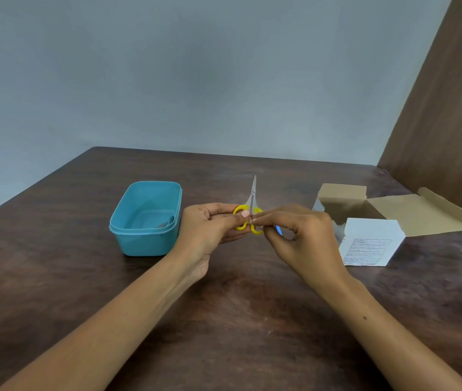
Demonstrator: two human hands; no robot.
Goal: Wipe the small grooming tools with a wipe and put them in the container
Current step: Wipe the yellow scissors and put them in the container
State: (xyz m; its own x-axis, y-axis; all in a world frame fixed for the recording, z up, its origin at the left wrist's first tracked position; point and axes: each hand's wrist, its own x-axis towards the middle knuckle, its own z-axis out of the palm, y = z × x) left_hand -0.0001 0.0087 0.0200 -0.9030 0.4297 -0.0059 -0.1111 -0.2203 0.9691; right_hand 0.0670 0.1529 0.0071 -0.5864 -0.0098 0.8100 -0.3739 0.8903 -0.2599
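Scissors [249, 213] with yellow loop handles sit above the middle of the table, blades closed and pointing toward twelve o'clock, tip raised off the wood. The left hand [215, 224] grips them by the handles, thumb laid over the left loop and fingers curled beneath. At three o'clock from the handles, the right hand [297, 230] pinches something small against the right loop; I take it for the wipe, though it is nearly hidden between the fingertips, and a blue thing [278, 230] showing under the fingers I cannot identify.

To do this step well, I'd say the left hand should hold the handles firm while the right draws the wipe from the loops up along both blade faces toward the tip, away from the edge, then turns the tool over for the other side.

At nine o'clock from the scissors, just beside the left hand, stands the open blue container [145, 218], with what looks like a grey metal tool [166, 222] already in its near right corner. At three o'clock, past the right hand, a white carton [371, 244] stands with its brown flaps thrown open on the dark wooden table [238, 306].
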